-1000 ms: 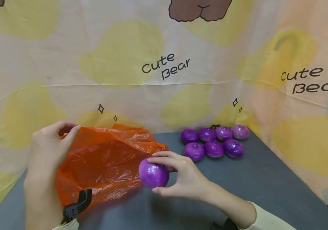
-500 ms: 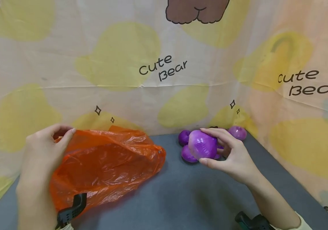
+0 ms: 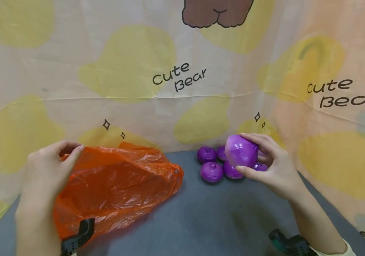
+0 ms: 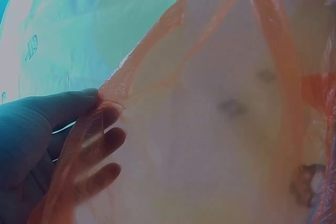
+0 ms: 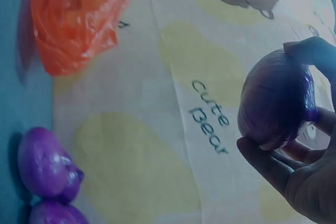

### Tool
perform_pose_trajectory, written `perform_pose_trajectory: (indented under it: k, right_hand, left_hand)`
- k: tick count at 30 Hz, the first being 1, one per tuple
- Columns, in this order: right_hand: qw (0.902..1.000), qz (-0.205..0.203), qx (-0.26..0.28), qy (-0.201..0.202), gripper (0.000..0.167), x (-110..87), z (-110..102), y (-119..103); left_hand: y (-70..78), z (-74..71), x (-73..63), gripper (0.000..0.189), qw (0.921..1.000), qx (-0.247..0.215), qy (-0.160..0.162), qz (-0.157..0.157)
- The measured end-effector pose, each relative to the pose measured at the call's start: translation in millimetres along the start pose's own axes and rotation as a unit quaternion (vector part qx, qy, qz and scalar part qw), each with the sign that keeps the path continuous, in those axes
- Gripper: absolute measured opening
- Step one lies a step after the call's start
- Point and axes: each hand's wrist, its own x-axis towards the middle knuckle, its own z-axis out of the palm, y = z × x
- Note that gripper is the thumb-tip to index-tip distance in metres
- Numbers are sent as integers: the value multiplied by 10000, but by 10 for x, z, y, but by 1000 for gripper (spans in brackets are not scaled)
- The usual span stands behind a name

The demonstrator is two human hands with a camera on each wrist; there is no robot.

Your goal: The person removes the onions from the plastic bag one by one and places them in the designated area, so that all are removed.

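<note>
My left hand [image 3: 46, 174] pinches the upper left edge of a thin orange plastic bag [image 3: 118, 188]. In the left wrist view, the thumb is outside the film [image 4: 184, 129] and the fingers show through it. My right hand [image 3: 275, 167] grips a shiny purple onion [image 3: 240, 151] between thumb and fingers, raised over the back right of the table. The right wrist view shows this onion [image 5: 273, 100] with its pointed end toward the palm. Behind and below it, more purple onions [image 3: 211, 172] sit close together on the table, some partly hidden by the hand.
A grey-blue tabletop [image 3: 188, 220] lies beneath. Around its back and sides hangs a printed cloth [image 3: 131, 64] with "cute Bear" lettering. Each wrist wears a black mount, one [image 3: 78, 236] on the left and another [image 3: 289, 243] on the right.
My right hand has carried the onion from in front of the bag to the right, over the other onions. The left hand keeps its pinch on the bag; the view has shifted slightly.
</note>
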Motion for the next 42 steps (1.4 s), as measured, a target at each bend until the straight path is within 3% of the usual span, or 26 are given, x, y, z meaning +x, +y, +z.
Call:
perform_pose_trajectory:
  k: [6, 14, 23, 32, 42]
  right_hand:
    - [9978, -119, -360, 535, 74, 26, -206, 94]
    - [9839, 162, -1546, 883, 71, 80, -421, 296]
    - [9681, 452, -2410, 504, 68, 175, -519, 714]
    - [9653, 743, -2497, 178, 71, 193, -602, 1025]
    - [9496, 1277, -2819, -500, 74, 109, -669, 1477]
  left_hand:
    - [38, 9, 8, 23, 9998, 52, 76, 203]
    - [34, -6, 6, 24, 9998, 11, 93, 198]
    - [34, -17, 1, 24, 9997, 57, 129, 214]
    - [43, -11, 11, 22, 9995, -20, 193, 248]
    - [49, 7, 0, 21, 9992, 32, 201, 331]
